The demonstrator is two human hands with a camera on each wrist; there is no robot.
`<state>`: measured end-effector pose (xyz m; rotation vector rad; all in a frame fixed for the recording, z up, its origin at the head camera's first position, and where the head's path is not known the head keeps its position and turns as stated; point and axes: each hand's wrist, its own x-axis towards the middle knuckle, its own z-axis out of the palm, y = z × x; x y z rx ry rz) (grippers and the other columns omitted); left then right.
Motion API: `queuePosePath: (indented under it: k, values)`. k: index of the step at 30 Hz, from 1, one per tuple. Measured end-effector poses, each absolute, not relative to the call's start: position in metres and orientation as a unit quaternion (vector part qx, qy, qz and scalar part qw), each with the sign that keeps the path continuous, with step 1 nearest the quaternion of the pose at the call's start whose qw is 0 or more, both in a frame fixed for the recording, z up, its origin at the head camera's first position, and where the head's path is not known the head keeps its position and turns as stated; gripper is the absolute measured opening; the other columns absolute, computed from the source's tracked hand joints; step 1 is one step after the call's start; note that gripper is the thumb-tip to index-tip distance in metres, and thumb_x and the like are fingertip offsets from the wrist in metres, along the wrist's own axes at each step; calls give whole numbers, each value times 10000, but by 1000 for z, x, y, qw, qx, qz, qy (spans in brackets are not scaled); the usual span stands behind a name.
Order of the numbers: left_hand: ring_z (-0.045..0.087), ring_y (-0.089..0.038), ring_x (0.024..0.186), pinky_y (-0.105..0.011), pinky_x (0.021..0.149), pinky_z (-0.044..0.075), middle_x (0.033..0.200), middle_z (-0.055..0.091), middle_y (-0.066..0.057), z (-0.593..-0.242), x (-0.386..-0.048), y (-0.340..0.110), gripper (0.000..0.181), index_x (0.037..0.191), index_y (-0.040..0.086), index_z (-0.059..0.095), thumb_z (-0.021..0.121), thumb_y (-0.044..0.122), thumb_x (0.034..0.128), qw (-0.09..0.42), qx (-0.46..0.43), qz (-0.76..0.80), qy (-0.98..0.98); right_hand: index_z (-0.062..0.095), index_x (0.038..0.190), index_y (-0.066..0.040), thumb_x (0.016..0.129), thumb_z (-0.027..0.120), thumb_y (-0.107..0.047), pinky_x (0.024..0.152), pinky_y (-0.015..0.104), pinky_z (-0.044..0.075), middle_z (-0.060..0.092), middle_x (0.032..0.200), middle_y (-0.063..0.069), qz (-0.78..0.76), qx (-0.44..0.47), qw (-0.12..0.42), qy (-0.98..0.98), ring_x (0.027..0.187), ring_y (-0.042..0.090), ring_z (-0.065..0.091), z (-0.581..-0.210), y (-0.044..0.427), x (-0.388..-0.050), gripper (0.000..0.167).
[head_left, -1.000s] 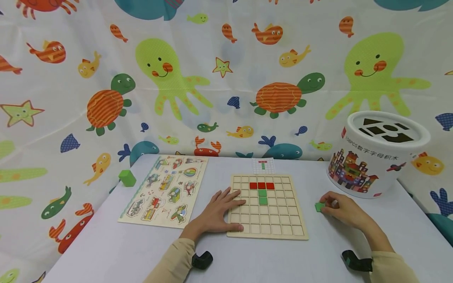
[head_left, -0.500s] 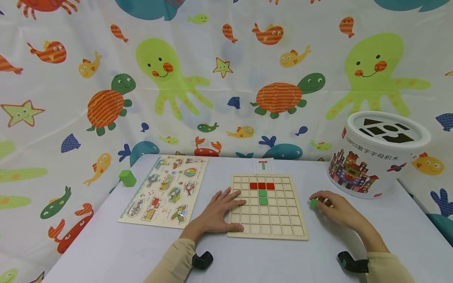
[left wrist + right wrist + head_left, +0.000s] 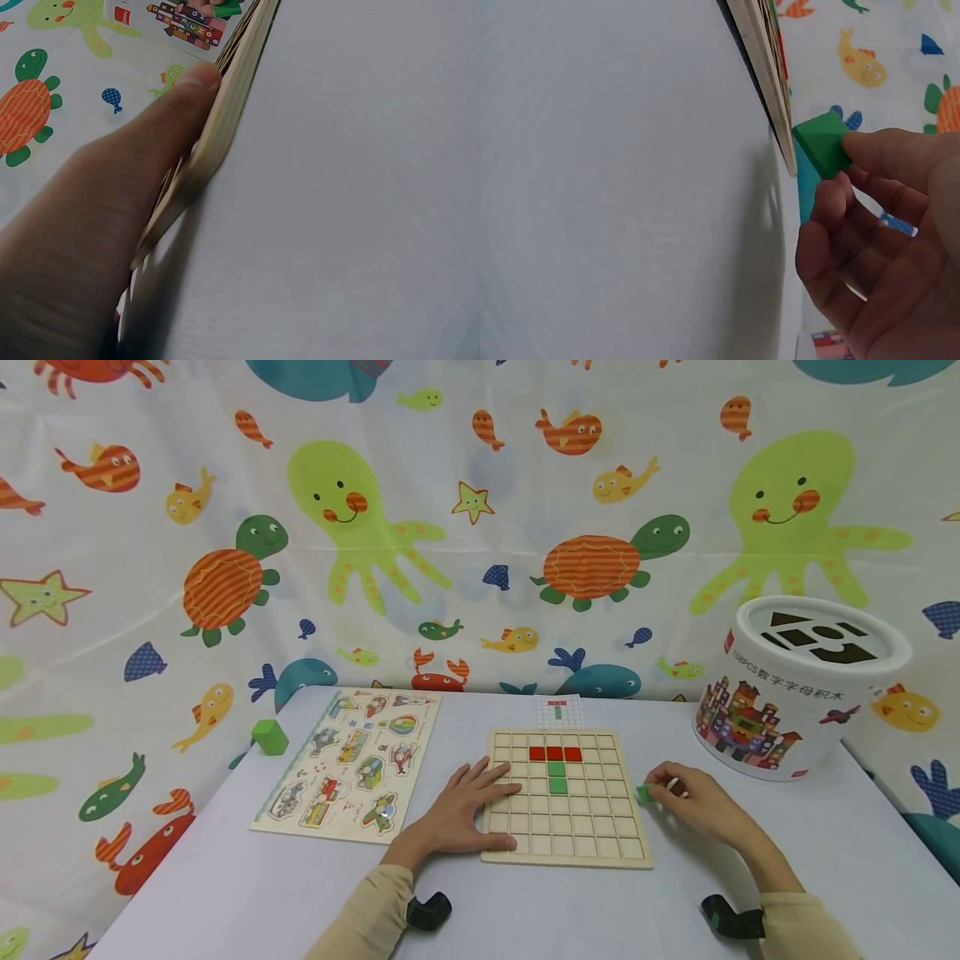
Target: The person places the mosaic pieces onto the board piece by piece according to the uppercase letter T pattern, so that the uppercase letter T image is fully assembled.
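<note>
A wooden grid board (image 3: 592, 827) lies on the white table, with three red tiles (image 3: 554, 754) in a row and two green tiles (image 3: 557, 777) below the middle one. Spread over the board's left edge, my left hand (image 3: 461, 810) rests with straight fingers; its thumb (image 3: 187, 97) lies along the near side in the left wrist view. My right hand (image 3: 697, 802) pinches a green square tile (image 3: 823, 142) between thumb and fingers, just off the board's right edge. Behind the board lies a small pattern card (image 3: 558, 712) printed with a red and green T shape.
A picture puzzle board (image 3: 348, 764) lies to the left, with a green cube (image 3: 270, 737) beside its far left side. A large white tub (image 3: 795, 693) with shaped holes in its lid stands at the back right. A sea-animal cloth (image 3: 480, 552) hangs behind the table.
My right hand has moved left with the green tile, from nearer the tub to the grid board's right edge. My left hand has stayed in place on the board.
</note>
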<state>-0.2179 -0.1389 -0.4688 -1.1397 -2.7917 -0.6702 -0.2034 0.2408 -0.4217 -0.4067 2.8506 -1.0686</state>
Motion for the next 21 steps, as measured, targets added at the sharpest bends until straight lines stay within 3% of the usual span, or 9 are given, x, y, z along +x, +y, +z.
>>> queuePosePath:
  k: [21]
  values:
    - [140, -336, 1466, -583, 1145, 134, 1564, 270, -20, -468, -218, -139, 766, 1422, 300, 426, 634, 634, 764, 24, -372, -219, -902, 617, 1025, -120, 922, 616, -247, 630, 202, 462, 615, 911, 15, -382, -168, 58, 907, 763, 113, 541, -427, 208, -210, 163]
